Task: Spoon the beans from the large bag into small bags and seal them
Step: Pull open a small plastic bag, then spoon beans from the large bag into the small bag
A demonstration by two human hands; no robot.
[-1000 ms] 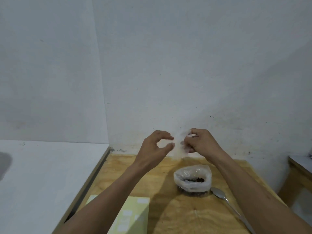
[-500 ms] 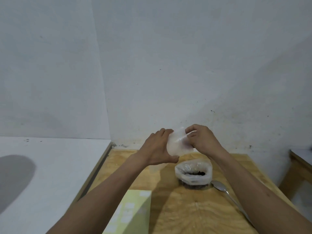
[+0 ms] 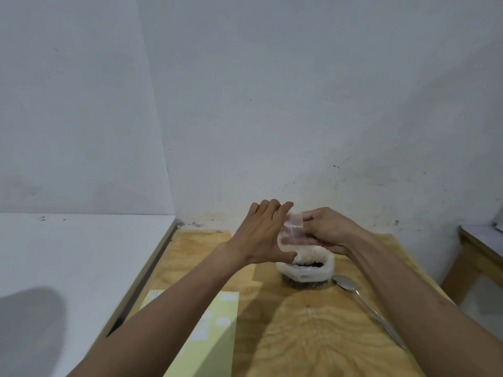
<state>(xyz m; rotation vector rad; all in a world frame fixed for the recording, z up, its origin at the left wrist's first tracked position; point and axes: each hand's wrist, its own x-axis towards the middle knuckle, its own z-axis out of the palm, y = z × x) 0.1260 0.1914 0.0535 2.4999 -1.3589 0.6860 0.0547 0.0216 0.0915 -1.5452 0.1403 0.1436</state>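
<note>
A small clear plastic bag [image 3: 292, 231] is held in the air between both hands, above the large bag. My left hand [image 3: 262, 235] wraps its fingers and thumb round the bag's left side. My right hand [image 3: 325, 231] pinches its right upper edge. Below them the large clear bag [image 3: 306, 270] stands upright on the wooden table [image 3: 313, 330], its rim rolled down, with dark beans inside. A metal spoon [image 3: 359, 295] lies on the table just right of the large bag, bowl toward the wall.
A pale yellow-green sheet with white labels [image 3: 215, 330] lies on the table's near left. A white surface [image 3: 76, 268] adjoins the table on the left. Another wooden table edge [image 3: 479, 248] stands at the far right. The wall is close behind.
My left hand has closed round the small bag, which it was not touching a second ago. Both hands have shifted slightly right and lower, over the large bag.
</note>
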